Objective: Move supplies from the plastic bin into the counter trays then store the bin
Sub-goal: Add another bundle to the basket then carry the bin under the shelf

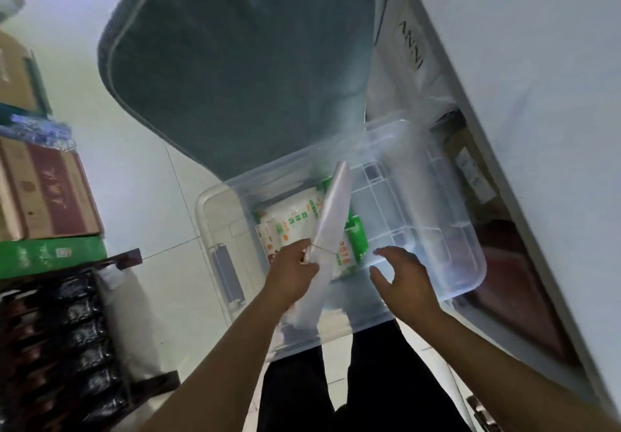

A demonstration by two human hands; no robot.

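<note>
My left hand (291, 272) fingers pinch a long white bundle (331, 216) above the clear plastic bin (463, 263); my right hand (401, 282) fingers spread wide beside it, holding nothing; green-printed packets (295, 226) lie beneath.

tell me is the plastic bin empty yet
Not empty. Green and orange printed packets lie on the floor of the plastic bin, and the left hand holds a white bundle over it.

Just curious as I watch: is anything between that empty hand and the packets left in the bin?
Nothing visible. The right hand hovers open over the bin, and the packets lie uncovered beside the white bundle held by the left hand.
</note>
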